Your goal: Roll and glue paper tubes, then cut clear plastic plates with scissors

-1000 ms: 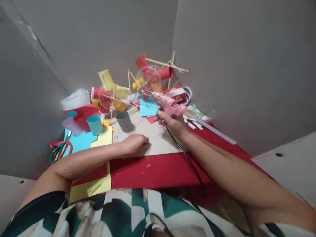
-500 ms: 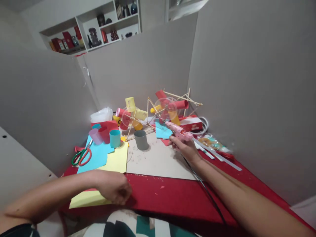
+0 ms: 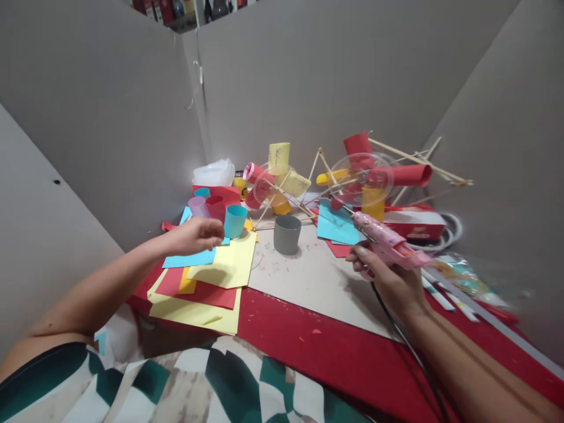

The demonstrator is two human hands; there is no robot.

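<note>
My right hand (image 3: 388, 285) is wrapped round the handle of a pink glue gun (image 3: 385, 238), its nozzle pointing up and left toward the craft pieces. A long glue stick (image 3: 497, 320) sticks out of its back. My left hand (image 3: 196, 236) hovers over the coloured paper sheets with fingers curled in and nothing visible in them. Just right of it stands a light blue paper cup-like tube (image 3: 235, 221); red (image 3: 215, 208) and lilac (image 3: 198, 207) tubes are behind it. A grey tube (image 3: 287, 235) stands on the pale board (image 3: 304, 276), between my hands.
Two wheel-like constructions of paper tubes, clear discs and sticks, one left (image 3: 277, 182) and one right (image 3: 365, 176), stand at the back. A red-and-white box (image 3: 414, 224) and plastic packets (image 3: 467, 276) lie right. Grey panels (image 3: 330, 76) enclose the table. A black cord (image 3: 405, 341) trails from the glue gun.
My left hand has risen from the table's front edge to above the papers, near the tubes. My right hand still holds the glue gun. The view has tilted down and come closer.
</note>
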